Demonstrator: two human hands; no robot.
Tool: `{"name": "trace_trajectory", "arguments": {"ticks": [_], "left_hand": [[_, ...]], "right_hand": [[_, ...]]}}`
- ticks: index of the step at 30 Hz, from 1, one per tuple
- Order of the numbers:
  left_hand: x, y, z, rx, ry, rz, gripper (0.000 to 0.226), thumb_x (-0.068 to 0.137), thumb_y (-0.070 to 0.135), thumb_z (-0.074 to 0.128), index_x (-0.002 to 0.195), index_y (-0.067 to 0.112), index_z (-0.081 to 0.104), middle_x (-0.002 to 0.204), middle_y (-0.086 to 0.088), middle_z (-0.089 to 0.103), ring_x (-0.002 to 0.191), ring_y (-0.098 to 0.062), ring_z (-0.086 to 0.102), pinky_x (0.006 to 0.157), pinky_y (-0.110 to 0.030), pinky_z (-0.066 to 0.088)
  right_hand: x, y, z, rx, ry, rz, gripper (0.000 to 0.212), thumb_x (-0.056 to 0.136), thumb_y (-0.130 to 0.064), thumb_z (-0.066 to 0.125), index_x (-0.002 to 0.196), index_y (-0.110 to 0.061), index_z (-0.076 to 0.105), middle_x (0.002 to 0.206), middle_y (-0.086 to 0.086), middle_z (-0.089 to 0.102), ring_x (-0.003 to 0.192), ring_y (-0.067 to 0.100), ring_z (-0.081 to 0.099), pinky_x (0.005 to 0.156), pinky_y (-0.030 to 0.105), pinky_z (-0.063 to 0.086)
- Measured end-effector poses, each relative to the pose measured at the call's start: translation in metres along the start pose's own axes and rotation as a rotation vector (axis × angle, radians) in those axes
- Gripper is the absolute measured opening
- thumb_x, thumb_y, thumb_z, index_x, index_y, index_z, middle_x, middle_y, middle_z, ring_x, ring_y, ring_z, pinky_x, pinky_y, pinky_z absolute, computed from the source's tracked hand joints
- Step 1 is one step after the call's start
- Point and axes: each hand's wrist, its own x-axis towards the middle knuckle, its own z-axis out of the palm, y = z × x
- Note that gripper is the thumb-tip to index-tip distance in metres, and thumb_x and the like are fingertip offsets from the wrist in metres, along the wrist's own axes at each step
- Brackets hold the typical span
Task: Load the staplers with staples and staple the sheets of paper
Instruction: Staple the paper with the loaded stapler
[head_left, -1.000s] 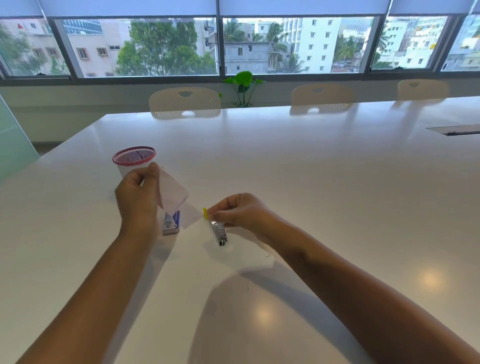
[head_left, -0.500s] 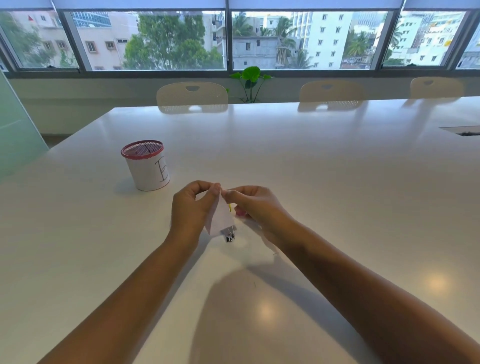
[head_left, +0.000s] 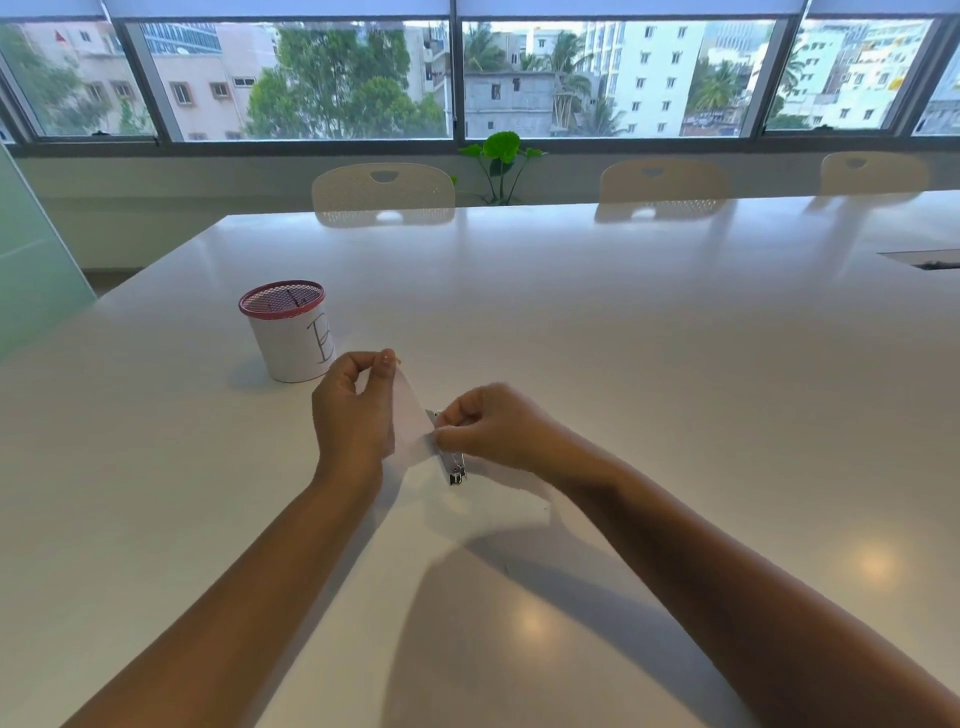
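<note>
The small white sheet of paper stretches between my two hands, lifted just above the glossy white table. My left hand pinches its upper corner between thumb and forefinger, the other fingers curled in toward the palm. My right hand is curled at the paper's lower right corner, fingertips pressed on the small silver metal stapler; the stapler's near end sticks out below my fingers, tilted down toward the table. Whether the paper's corner sits inside the stapler I cannot tell, since my fingers cover that spot.

Just beyond my left hand stands a white cylindrical cup with a red mesh rim, close to my knuckles but not touching them. To the right of my right hand and ahead of both hands the tabletop runs wide and bare to its far edge, where beige perforated chairs stand. The table's left edge lies well apart from my left forearm.

Both forearms reach in from the near edge and converge, wrists slightly raised.
</note>
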Motion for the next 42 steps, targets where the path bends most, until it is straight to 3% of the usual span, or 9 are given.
{"name": "trace_trajectory", "arguments": {"ticks": [7, 11, 15, 21, 26, 29, 32, 36, 42], "left_hand": [[0.007, -0.007, -0.002, 0.03, 0.042, -0.048, 0.013, 0.095, 0.025, 0.047, 0.088, 0.015, 0.052, 0.076, 0.002, 0.052, 0.055, -0.001, 0.053, 0.052, -0.014, 0.04], [0.01, -0.013, -0.003, 0.096, 0.035, -0.076, 0.005, 0.095, 0.018, 0.043, 0.098, 0.017, 0.047, 0.094, -0.001, 0.051, 0.082, -0.02, 0.048, 0.068, -0.031, 0.042], [0.01, -0.012, -0.001, 0.109, -0.018, -0.145, 0.017, 0.089, 0.007, 0.039, 0.103, 0.016, 0.037, 0.081, 0.003, 0.042, 0.063, -0.011, 0.043, 0.053, -0.023, 0.036], [0.007, -0.011, 0.0, 0.136, -0.083, -0.151, 0.03, 0.087, -0.001, 0.045, 0.106, 0.019, 0.034, 0.107, -0.004, 0.043, 0.094, -0.021, 0.046, 0.065, -0.023, 0.047], [0.009, -0.011, -0.004, 0.089, -0.068, -0.085, 0.038, 0.088, 0.001, 0.053, 0.121, 0.014, 0.039, 0.109, -0.004, 0.049, 0.096, -0.02, 0.052, 0.08, -0.028, 0.048], [0.008, -0.011, -0.004, 0.048, -0.061, -0.055, 0.034, 0.088, 0.002, 0.055, 0.116, 0.013, 0.04, 0.094, -0.001, 0.053, 0.079, -0.015, 0.056, 0.072, -0.025, 0.048], [0.009, -0.013, -0.004, 0.038, -0.054, -0.024, 0.022, 0.087, 0.004, 0.056, 0.099, 0.016, 0.043, 0.084, -0.001, 0.056, 0.067, -0.007, 0.054, 0.067, -0.021, 0.046], [0.013, -0.011, -0.007, 0.036, -0.04, 0.001, 0.024, 0.088, 0.01, 0.058, 0.078, 0.029, 0.045, 0.081, 0.005, 0.057, 0.066, -0.005, 0.053, 0.066, -0.02, 0.045], [0.008, -0.002, -0.005, -0.03, -0.107, 0.049, 0.022, 0.089, 0.012, 0.055, 0.077, 0.03, 0.049, 0.083, 0.017, 0.056, 0.075, 0.005, 0.053, 0.05, 0.0, 0.04]], "right_hand": [[0.006, 0.018, -0.052, -0.319, 0.342, 0.0, 0.015, 0.083, -0.027, 0.063, 0.095, -0.021, 0.067, 0.085, -0.007, 0.067, 0.077, 0.01, 0.056, 0.059, 0.021, 0.04], [0.013, 0.04, -0.053, -0.409, 0.229, 0.147, 0.035, 0.081, -0.045, 0.063, 0.104, -0.019, 0.061, 0.109, 0.004, 0.066, 0.095, 0.021, 0.059, 0.075, 0.03, 0.048], [0.014, 0.038, -0.049, -0.447, 0.167, 0.149, 0.048, 0.077, -0.056, 0.063, 0.108, -0.019, 0.057, 0.113, 0.004, 0.063, 0.099, 0.02, 0.056, 0.069, 0.027, 0.039], [0.01, 0.031, -0.037, -0.708, 0.133, 0.104, 0.055, 0.077, -0.056, 0.063, 0.119, -0.023, 0.051, 0.119, 0.003, 0.058, 0.105, 0.021, 0.054, 0.07, 0.026, 0.036], [0.012, 0.034, -0.029, -0.821, 0.149, 0.053, 0.051, 0.081, -0.052, 0.06, 0.119, -0.019, 0.055, 0.111, 0.003, 0.06, 0.094, 0.02, 0.056, 0.067, 0.027, 0.04], [0.014, 0.037, -0.026, -0.831, 0.187, 0.036, 0.042, 0.085, -0.045, 0.059, 0.115, -0.017, 0.059, 0.106, 0.003, 0.062, 0.086, 0.018, 0.057, 0.066, 0.027, 0.045], [0.015, 0.04, -0.032, -0.725, 0.196, 0.047, 0.038, 0.085, -0.042, 0.06, 0.115, -0.019, 0.06, 0.104, 0.001, 0.064, 0.085, 0.018, 0.057, 0.066, 0.027, 0.042], [0.018, 0.033, -0.056, -0.113, 0.044, 0.012, 0.03, 0.082, -0.03, 0.068, 0.109, -0.018, 0.063, 0.097, 0.0, 0.062, 0.09, 0.017, 0.056, 0.077, 0.026, 0.042], [0.011, 0.022, -0.053, -0.028, -0.115, -0.122, 0.024, 0.083, -0.02, 0.067, 0.106, -0.022, 0.06, 0.092, -0.01, 0.056, 0.082, 0.009, 0.056, 0.08, 0.027, 0.048]]}}
